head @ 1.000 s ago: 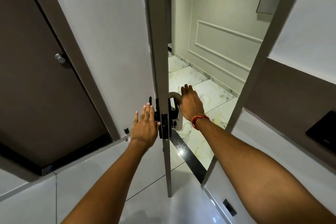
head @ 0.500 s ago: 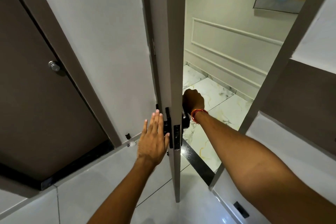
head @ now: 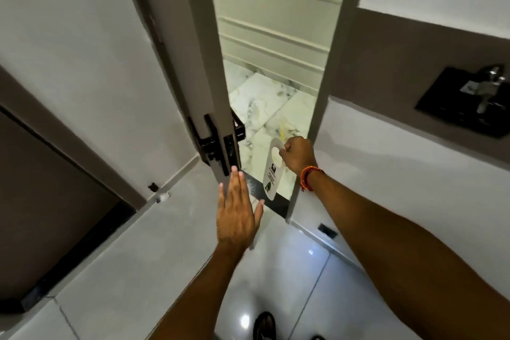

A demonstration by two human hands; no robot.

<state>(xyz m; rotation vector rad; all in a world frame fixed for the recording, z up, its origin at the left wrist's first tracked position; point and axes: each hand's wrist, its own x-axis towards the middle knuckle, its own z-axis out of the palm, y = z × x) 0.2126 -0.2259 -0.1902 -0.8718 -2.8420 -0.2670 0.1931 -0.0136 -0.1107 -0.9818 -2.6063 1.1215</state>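
Head view: right hand pinches the door hanger, right of the door; its print is unreadable. Flat and spread, the left hand meets the door's edge, contact unclear.

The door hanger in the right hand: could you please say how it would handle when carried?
The door hanger looks thin and flat, so probably light and bendy. The right hand pinches only its loop, so it may swing.

A white door hanger with green print, black door handle, grey-veined white marble floor, orange wristband.
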